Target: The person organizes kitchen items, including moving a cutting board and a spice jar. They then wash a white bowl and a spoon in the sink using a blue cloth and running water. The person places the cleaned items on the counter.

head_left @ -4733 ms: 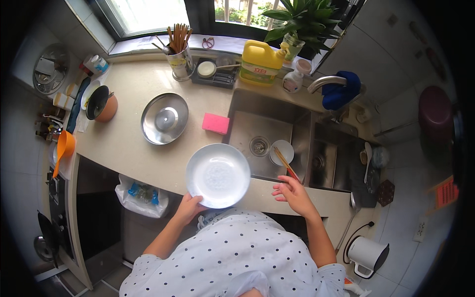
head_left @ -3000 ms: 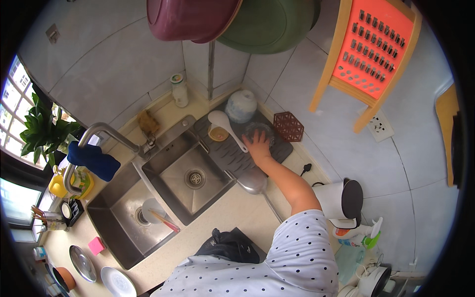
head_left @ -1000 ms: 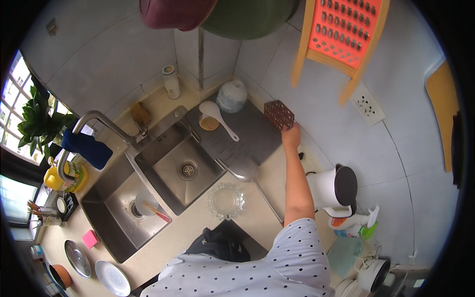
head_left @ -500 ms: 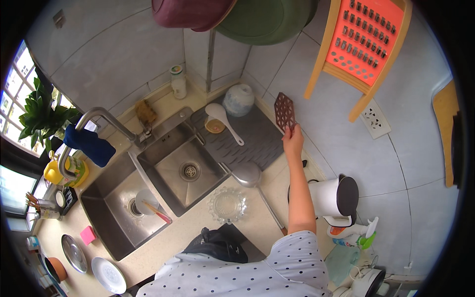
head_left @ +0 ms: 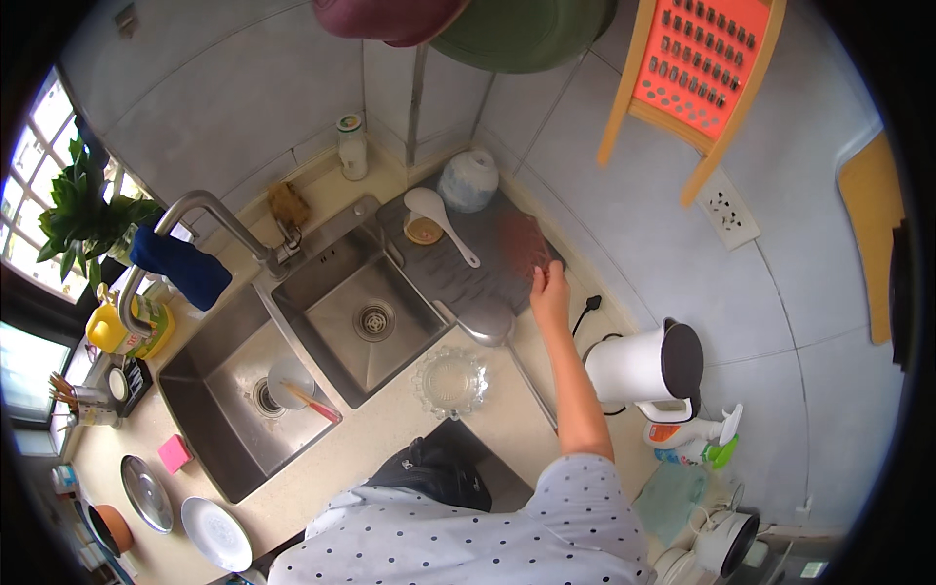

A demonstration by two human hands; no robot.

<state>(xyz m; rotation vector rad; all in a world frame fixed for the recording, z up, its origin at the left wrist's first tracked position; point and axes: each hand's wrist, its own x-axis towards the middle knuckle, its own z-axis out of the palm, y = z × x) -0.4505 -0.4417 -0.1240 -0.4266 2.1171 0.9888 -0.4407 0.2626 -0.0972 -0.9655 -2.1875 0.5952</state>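
My right hand is closed on one end of a flat brown latticed piece, blurred by motion. The piece is over the right side of the dark grey drying mat, and the frames do not show whether it touches. On that mat are a blue-and-white ceramic pot, a white rice spoon and a small round tan-and-yellow item. A metal ladle lies at the mat's near edge. My left hand is out of view.
A double steel sink fills the left-middle, holding a whitish round item. The faucet has a blue cloth over it. A glass dish, white kettle and spray bottle stand nearby. An orange rack hangs at upper right.
My right hand has moved left and slightly nearer with the brown latticed piece, taking it from beside the wall to over the drying mat. A black plug by the kettle has come into fuller view.
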